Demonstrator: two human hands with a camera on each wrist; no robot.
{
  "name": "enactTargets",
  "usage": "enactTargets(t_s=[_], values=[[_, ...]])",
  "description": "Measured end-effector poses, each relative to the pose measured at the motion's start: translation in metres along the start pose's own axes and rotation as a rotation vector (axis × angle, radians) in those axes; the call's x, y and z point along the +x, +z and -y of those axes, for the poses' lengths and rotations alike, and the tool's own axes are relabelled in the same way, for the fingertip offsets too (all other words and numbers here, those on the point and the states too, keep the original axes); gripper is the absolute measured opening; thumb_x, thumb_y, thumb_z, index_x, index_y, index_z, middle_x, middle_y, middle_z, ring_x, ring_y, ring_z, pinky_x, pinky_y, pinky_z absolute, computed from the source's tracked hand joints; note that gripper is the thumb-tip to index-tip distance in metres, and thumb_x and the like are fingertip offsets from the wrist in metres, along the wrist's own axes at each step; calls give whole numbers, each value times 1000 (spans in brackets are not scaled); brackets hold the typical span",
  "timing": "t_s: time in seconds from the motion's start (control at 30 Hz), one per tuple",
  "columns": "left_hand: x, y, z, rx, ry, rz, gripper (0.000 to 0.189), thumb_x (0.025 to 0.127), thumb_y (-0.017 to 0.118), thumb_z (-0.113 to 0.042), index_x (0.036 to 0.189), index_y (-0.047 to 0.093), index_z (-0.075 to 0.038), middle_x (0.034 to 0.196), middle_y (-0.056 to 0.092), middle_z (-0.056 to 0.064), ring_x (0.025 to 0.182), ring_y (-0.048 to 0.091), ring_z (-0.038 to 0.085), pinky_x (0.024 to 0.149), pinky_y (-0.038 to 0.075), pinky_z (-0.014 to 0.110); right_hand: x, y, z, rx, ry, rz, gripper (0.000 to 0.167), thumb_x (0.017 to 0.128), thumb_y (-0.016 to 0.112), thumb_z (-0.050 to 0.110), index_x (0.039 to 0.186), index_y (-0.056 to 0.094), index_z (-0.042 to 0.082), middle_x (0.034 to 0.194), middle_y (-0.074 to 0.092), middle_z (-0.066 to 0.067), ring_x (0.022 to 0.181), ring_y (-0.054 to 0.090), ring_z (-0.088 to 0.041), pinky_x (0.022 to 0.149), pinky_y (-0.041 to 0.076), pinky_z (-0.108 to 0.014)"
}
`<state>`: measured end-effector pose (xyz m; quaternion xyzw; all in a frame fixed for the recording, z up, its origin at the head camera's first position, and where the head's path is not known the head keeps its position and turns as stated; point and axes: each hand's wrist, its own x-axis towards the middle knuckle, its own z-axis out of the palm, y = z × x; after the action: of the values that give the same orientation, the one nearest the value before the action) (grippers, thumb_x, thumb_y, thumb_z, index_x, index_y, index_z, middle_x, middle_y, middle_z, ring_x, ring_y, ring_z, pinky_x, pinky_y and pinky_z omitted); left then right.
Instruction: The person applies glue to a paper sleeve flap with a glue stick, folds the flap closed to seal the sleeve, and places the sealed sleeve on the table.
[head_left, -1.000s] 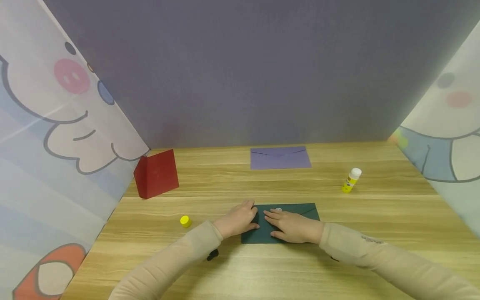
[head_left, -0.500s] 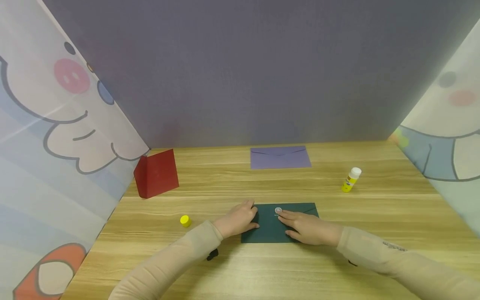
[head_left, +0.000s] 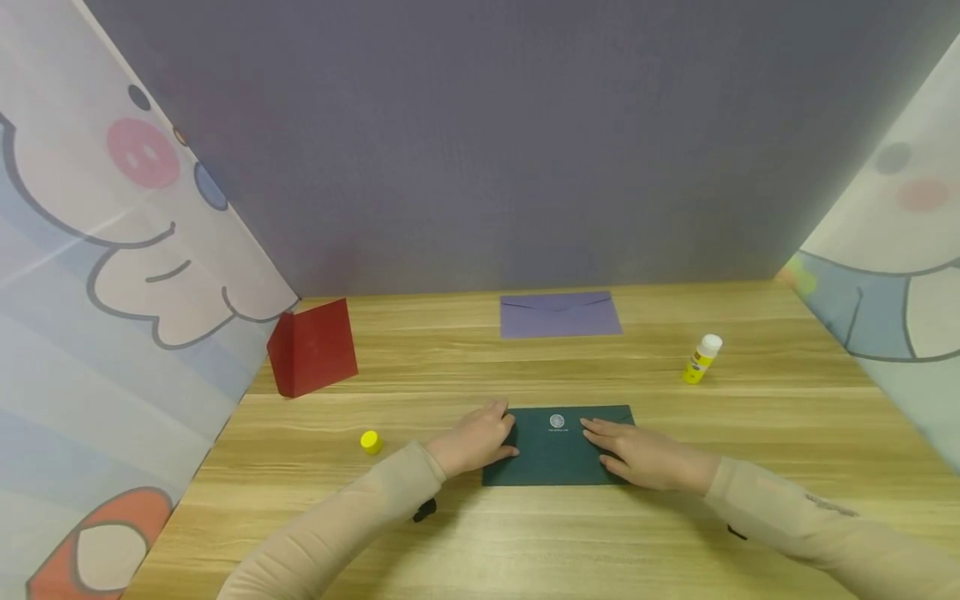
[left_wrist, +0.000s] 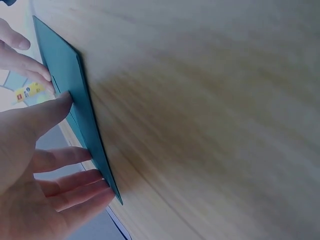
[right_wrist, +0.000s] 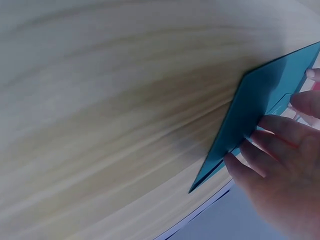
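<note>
A dark green envelope (head_left: 551,460) lies flat on the wooden table (head_left: 517,542), in front of the person and between the two hands, with its long side across. The left hand (head_left: 476,437) is at the left end of this envelope; its fingertips and its thumb rest on the paper, the fingers are loosely extended, and they are not clenched around it. The right hand (head_left: 651,458) lies at the right end in a similar way: its fingers are almost straight and touch the top surface, without grasping. Between the hands, near the far edge of the envelope, one can see a round white emblem (head_left: 557,422) with a small line of print below, too small to read. Both sleeves (head_left: 337,527) are beige. Farther away, near the grey back wall (head_left: 517,150), there is a purple envelope (head_left: 561,321). At the far left is a red folded card (head_left: 322,350), and nearer, to the left of the left hand, a small yellow cap (head_left: 371,442). On the right side, beyond the right hand, is a yellow glue stick (head_left: 701,362) with a white top.
</note>
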<state>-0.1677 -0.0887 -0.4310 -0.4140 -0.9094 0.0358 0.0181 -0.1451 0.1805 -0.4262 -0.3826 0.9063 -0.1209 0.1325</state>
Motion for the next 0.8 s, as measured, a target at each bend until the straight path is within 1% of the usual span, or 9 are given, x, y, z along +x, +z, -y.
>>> enactTargets(t_s=[0.13, 0.23, 0.3, 0.4, 0.47, 0.53, 0.63, 0.7, 0.8], values=[[0, -1, 0, 0, 3, 2, 42, 82, 59, -40, 100, 62, -1, 91, 49, 6, 73, 41, 10, 63, 43, 15, -2, 0, -4, 22, 21, -3, 43, 91, 48, 19, 126, 44, -5, 137, 35, -18, 122, 36, -34, 94, 36, -47], [-1, -2, -2, -10, -18, 9, 42, 82, 58, -39, 101, 61, -2, 91, 50, 6, 74, 42, 10, 64, 44, 16, 0, -3, -6, 65, 36, -16, 39, 91, 47, 17, 123, 48, -5, 135, 37, -19, 120, 38, -35, 92, 37, -47], [-2, -3, -3, -27, -40, 11, 41, 83, 58, -38, 101, 61, -2, 91, 49, 5, 74, 42, 10, 64, 44, 17, 1, -5, -7, 88, 35, -41, 34, 91, 47, 15, 118, 53, -5, 131, 41, -20, 116, 42, -36, 90, 39, -47], [-3, -4, -5, -36, -57, 4, 37, 82, 60, -37, 100, 61, -4, 90, 50, 5, 75, 44, 11, 63, 44, 19, 3, -8, -7, 107, 16, -93, 23, 90, 47, 9, 105, 60, -3, 122, 49, -21, 108, 49, -36, 84, 44, -45], [-4, -5, -5, -36, -58, -6, 33, 82, 61, -34, 100, 62, -5, 91, 51, 5, 77, 47, 12, 65, 46, 20, 4, -10, -7, 96, 5, -131, 18, 89, 47, 6, 99, 62, -1, 114, 55, -19, 102, 54, -33, 80, 47, -42], [-5, -6, -6, -35, -56, -18, 30, 82, 62, -31, 99, 63, -6, 93, 53, 5, 81, 51, 14, 70, 47, 23, 5, -11, -7, 89, -5, -166, 14, 88, 49, 5, 93, 62, 2, 102, 60, -13, 92, 58, -26, 75, 49, -37], [-8, -7, -6, -53, -69, -38, 26, 83, 62, -27, 99, 64, -7, 94, 56, 5, 85, 54, 16, 73, 48, 27, 4, -12, -8, 71, -8, -217, 11, 87, 51, 5, 91, 60, 2, 87, 60, -3, 79, 58, -14, 67, 50, -31], [-10, -6, -5, -70, -86, -50, 25, 83, 62, -26, 99, 64, -7, 92, 57, 4, 83, 55, 16, 73, 48, 27, 2, -12, -9, 62, 2, -245, 9, 86, 52, 5, 90, 60, 2, 83, 60, 1, 75, 56, -11, 64, 49, -29], [-15, -6, -4, -118, -125, -64, 25, 84, 61, -25, 100, 64, -6, 90, 57, 4, 79, 55, 15, 69, 48, 24, -3, -11, -11, 58, 37, -279, 9, 84, 56, 6, 90, 61, 2, 84, 61, -1, 75, 58, -12, 63, 50, -28]])
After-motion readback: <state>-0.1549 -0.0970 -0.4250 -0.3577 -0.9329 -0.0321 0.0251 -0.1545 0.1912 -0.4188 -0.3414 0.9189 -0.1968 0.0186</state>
